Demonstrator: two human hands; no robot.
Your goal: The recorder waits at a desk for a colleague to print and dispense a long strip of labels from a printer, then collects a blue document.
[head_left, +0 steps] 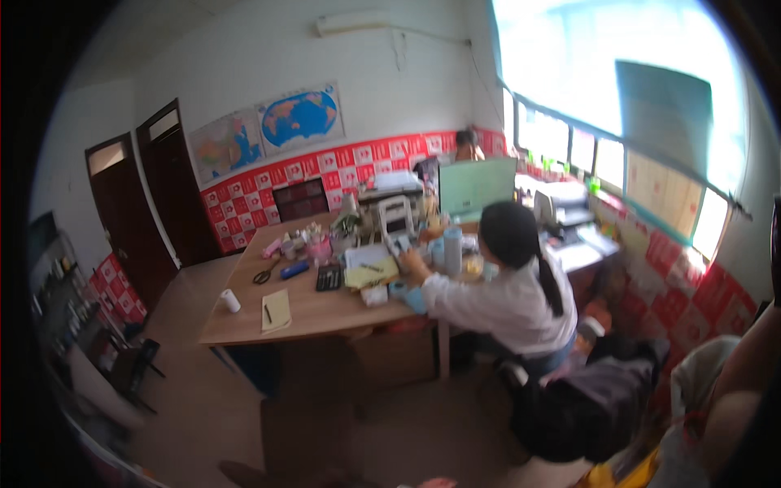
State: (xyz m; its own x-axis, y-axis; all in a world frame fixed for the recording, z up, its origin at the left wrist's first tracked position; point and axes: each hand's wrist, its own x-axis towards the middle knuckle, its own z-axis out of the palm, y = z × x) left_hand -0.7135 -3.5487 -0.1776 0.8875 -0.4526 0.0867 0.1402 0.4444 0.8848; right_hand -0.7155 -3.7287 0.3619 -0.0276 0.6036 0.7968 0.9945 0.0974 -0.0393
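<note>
A small blurred patch of skin (438, 483) shows at the lower edge; it looks like part of my right hand, but its fingers are cut off. My left hand is out of the picture. A bare arm (742, 382), very close, rises along the right rim beside grey cloth; whose it is I cannot tell. Ahead, a seated person in a white top (508, 301) leans over a wooden table (236, 325), one hand at something small I cannot make out. On the table lie a yellow notepad (280, 318) with a pen, a black calculator (329, 278) and a white roll (231, 301).
A dark jacket (602, 398) hangs over a chair near right. Behind the table stand a monitor (477, 189), another person (465, 146) and a printer (563, 203). Dark doors (134, 215) and shelves (61, 281) line the left side. A window (569, 138) is at right.
</note>
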